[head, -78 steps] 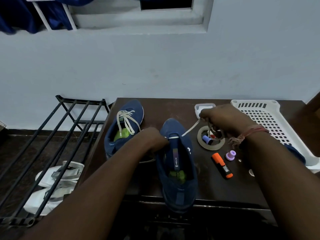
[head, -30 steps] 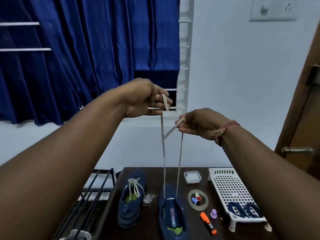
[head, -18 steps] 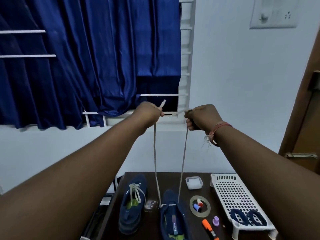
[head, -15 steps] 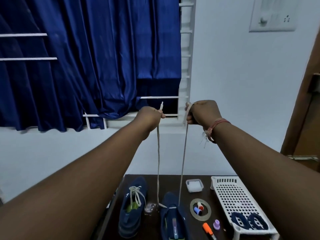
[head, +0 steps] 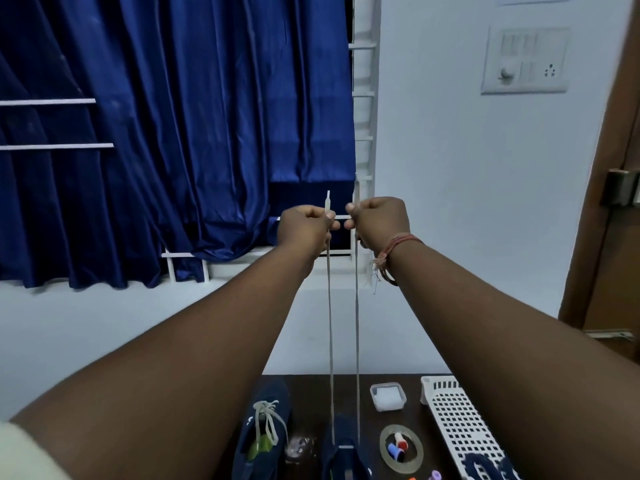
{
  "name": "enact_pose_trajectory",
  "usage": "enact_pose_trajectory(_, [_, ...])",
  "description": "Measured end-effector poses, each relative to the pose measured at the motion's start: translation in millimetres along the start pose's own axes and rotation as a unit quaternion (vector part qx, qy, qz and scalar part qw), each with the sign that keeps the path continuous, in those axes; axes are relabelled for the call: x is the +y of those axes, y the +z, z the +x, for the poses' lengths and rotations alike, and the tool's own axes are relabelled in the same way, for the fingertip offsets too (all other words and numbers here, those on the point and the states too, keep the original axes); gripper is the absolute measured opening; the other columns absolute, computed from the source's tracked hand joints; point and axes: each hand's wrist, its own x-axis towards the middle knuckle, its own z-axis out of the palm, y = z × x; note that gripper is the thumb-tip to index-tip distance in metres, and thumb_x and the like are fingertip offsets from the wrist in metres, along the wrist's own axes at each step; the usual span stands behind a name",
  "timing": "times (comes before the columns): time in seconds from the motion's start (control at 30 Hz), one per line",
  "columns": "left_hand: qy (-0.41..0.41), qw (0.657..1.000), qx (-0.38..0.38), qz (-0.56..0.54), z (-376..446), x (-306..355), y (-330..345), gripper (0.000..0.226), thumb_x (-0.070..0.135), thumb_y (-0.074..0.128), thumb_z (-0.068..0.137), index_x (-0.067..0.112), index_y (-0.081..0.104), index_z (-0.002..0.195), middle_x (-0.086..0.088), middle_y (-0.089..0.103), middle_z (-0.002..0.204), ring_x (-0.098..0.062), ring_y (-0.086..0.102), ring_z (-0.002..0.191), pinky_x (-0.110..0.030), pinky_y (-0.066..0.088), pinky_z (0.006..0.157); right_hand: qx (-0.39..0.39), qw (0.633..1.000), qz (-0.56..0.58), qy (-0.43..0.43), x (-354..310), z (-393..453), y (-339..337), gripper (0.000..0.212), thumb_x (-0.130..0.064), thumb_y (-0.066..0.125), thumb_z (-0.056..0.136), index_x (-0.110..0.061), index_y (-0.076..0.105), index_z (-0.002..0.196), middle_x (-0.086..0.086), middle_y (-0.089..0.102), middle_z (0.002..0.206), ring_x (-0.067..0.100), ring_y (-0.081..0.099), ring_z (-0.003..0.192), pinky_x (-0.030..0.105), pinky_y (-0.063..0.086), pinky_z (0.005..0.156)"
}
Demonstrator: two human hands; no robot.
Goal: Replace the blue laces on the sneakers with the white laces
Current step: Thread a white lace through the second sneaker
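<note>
Both arms are stretched up and forward. My left hand (head: 306,227) pinches one end of a white lace (head: 329,323), its tip sticking up above the fingers. My right hand (head: 379,221) grips the other end. The two strands hang down taut, side by side, to a navy sneaker (head: 343,459) at the bottom edge, where they enter the front eyelets. A second navy sneaker (head: 265,433) to its left carries a tied white lace. Blue laces (head: 486,465) lie at the near end of a white basket.
The dark wooden table (head: 311,389) also holds a white perforated basket (head: 457,420), a small clear box (head: 388,396), a tape ring (head: 401,445) with small spools inside and a small jar (head: 299,448). Blue curtain and window behind, a door at right.
My hands rose from the sneaker and pulled the lace ends up. Over the last second they came level and closer together, and the two strands now hang straight and parallel.
</note>
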Motion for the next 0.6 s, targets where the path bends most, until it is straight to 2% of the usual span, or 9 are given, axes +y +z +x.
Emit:
enact_pose_trajectory(0.07, [0.001,1.000,-0.003,-0.003,2,2,3,0.011,0.015,0.065,0.096,0.007,0.072,0.098,-0.008,0.077,0.085,-0.016,0.058,0.067,-0.032,0.053,0.063,0.016,1.000,0.008,-0.001,0,1,5,0.014,-0.022,0.065,0.090,-0.013,0.067,0.079,0.002,0.071,0.065,0.006,0.056,0.042,0.031,0.048,0.060])
enact_pose_trajectory(0.17, [-0.001,1.000,0.005,-0.012,4,10,8,0.012,0.014,0.067,0.094,0.004,0.074,0.095,-0.007,0.073,0.075,-0.018,0.057,0.065,-0.032,0.052,0.060,0.019,1.000,-0.009,-0.022,-4,2,13,0.025,-0.025,0.063,0.090,-0.017,0.065,0.067,0.003,0.071,0.066,0.017,0.059,0.053,0.034,0.053,0.062])
enact_pose_trajectory(0.23, [-0.015,0.999,0.013,-0.025,6,16,11,0.013,0.012,0.068,0.095,0.002,0.074,0.095,-0.009,0.069,0.072,-0.019,0.058,0.065,-0.035,0.057,0.067,0.027,0.999,-0.033,-0.030,-7,4,16,0.029,-0.028,0.063,0.091,-0.016,0.066,0.064,0.005,0.070,0.068,0.021,0.059,0.058,0.037,0.056,0.067])
enact_pose_trajectory(0.3, [-0.024,0.999,0.017,-0.040,8,20,12,0.013,0.010,0.067,0.095,-0.001,0.073,0.095,-0.012,0.070,0.076,-0.019,0.058,0.065,-0.036,0.059,0.074,0.040,0.998,-0.036,-0.023,-8,5,17,0.030,-0.027,0.064,0.090,-0.017,0.066,0.061,0.004,0.067,0.064,0.023,0.058,0.059,0.039,0.057,0.069])
enact_pose_trajectory(0.37, [-0.030,0.998,0.025,-0.053,13,21,12,0.013,0.008,0.066,0.095,-0.002,0.073,0.095,-0.015,0.072,0.082,-0.020,0.058,0.065,-0.035,0.059,0.074,0.045,0.998,-0.028,-0.013,-7,5,18,0.031,-0.024,0.065,0.089,-0.020,0.064,0.059,0.002,0.063,0.061,0.024,0.058,0.060,0.041,0.058,0.070])
enact_pose_trajectory(0.5, [-0.023,0.998,0.027,-0.060,20,26,12,0.012,0.007,0.065,0.095,-0.001,0.073,0.093,-0.015,0.072,0.080,-0.017,0.058,0.062,-0.035,0.059,0.076,0.042,0.999,0.001,0.005,-3,6,19,0.019,-0.015,0.064,0.086,-0.020,0.068,0.068,0.002,0.069,0.073,0.023,0.063,0.067,0.043,0.061,0.073])
enact_pose_trajectory(0.6, [-0.021,0.997,0.033,-0.065,23,32,12,0.011,0.006,0.064,0.095,-0.001,0.073,0.095,-0.013,0.071,0.080,-0.016,0.057,0.060,-0.034,0.060,0.078,0.036,0.999,0.001,0.007,0,3,19,0.012,-0.017,0.064,0.088,-0.017,0.070,0.078,0.004,0.070,0.081,0.025,0.066,0.070,0.035,0.060,0.062])
